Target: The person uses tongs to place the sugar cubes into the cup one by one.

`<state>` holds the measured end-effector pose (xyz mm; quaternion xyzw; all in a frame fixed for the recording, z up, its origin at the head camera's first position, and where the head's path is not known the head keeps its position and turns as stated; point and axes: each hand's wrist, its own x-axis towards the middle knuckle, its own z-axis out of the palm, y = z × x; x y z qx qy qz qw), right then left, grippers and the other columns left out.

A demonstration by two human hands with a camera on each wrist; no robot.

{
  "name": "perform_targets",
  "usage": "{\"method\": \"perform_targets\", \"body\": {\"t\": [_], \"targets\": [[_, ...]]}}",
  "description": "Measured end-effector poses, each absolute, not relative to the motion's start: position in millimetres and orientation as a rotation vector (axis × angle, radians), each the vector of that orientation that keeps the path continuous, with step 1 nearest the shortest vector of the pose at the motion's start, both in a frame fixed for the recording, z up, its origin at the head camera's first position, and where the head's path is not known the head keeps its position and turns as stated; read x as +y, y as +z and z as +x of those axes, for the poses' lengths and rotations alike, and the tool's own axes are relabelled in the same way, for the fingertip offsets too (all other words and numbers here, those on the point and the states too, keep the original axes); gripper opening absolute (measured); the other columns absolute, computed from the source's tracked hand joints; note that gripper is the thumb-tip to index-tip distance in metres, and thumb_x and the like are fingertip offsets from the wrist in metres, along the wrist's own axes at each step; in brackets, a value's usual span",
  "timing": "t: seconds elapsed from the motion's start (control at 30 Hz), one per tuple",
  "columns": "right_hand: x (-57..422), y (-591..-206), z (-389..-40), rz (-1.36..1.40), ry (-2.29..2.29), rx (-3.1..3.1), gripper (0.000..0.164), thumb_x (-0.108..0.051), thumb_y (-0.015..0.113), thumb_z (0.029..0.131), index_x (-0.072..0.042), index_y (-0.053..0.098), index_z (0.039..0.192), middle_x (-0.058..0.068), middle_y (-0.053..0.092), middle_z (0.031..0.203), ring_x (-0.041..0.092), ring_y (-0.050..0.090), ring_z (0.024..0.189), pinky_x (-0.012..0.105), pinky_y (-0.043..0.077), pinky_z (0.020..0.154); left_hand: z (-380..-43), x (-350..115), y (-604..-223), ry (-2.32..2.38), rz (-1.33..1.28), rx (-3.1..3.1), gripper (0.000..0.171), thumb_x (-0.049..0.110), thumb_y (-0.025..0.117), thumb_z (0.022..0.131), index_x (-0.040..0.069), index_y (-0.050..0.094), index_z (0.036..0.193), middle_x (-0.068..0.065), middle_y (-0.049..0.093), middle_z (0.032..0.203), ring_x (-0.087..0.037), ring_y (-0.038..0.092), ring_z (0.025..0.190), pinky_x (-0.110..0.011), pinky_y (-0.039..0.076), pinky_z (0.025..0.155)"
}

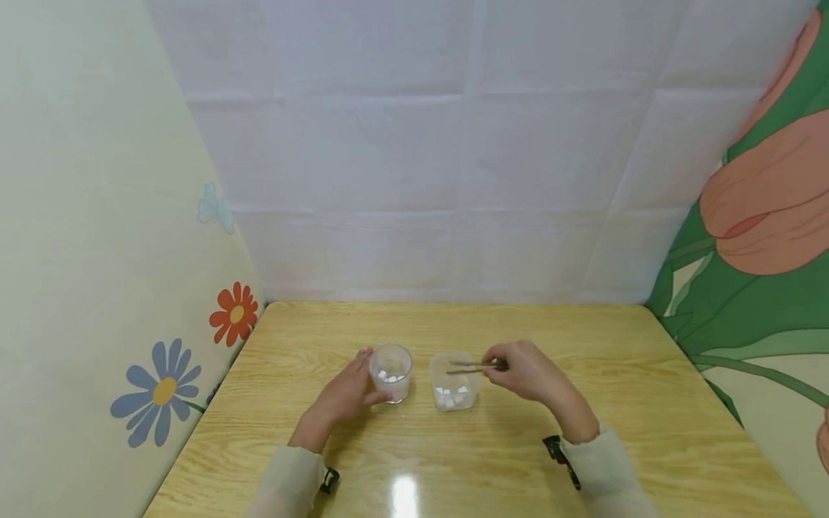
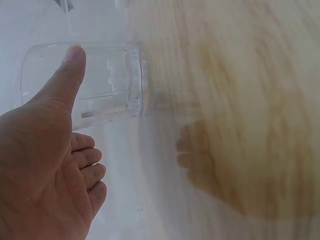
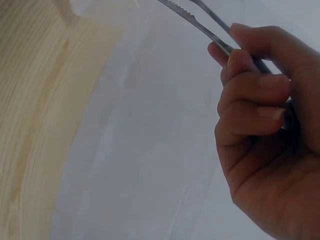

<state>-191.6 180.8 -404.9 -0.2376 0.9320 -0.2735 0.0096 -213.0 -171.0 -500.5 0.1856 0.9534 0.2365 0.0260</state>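
Note:
My left hand (image 1: 346, 392) holds a clear glass (image 1: 391, 363) upright on the table, thumb across its near side and fingers at its left. Several small white cubes (image 1: 391, 376) lie inside the glass. In the left wrist view the thumb (image 2: 74, 62) lies along the glass wall (image 2: 107, 65). My right hand (image 1: 527, 370) grips slim metal tongs (image 1: 466, 368), their arms apart, above a square clear plastic container (image 1: 471, 394). White cubes (image 1: 451, 397) sit at that container's near side. One tong arm shows a serrated edge in the right wrist view; no cube is visible between the tips.
Glass and container stand side by side on a wood-grain table (image 1: 350, 460), a small gap between them. A white sheet (image 1: 414, 180) hangs behind the far edge. Flower-printed panels (image 1: 78, 237) rise at both sides. Dark wrist straps (image 1: 329, 480) show at the sleeves.

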Motion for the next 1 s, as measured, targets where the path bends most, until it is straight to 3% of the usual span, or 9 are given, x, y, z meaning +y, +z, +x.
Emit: {"method": "perform_targets", "body": {"t": [0.47, 1.0], "targets": [[178.2, -414.2, -194.6, -0.810, -0.815, 2.844, 0.008, -0.009, 0.073, 0.092, -0.004, 0.076, 0.098, -0.002, 0.072, 0.084, 0.002, 0.061, 0.068, 0.021, 0.051, 0.058, -212.7, -170.9, -499.3, 0.720, 0.588, 2.955, 0.098, 0.054, 0.071, 0.089, -0.002, 0.028, 0.158, -0.020, 0.027, 0.164, -0.036, 0.023, 0.153, -0.054, 0.031, 0.120], [166.2, -418.1, -197.3, -0.847, -0.646, 2.825, 0.006, -0.009, 0.072, 0.092, -0.007, 0.077, 0.095, -0.006, 0.071, 0.082, 0.002, 0.058, 0.067, 0.024, 0.051, 0.061, -212.2, -172.7, -499.1, 0.732, 0.588, 2.941, 0.097, 0.052, 0.071, 0.090, -0.002, 0.027, 0.158, -0.021, 0.025, 0.164, -0.036, 0.021, 0.153, -0.053, 0.028, 0.121]]}}
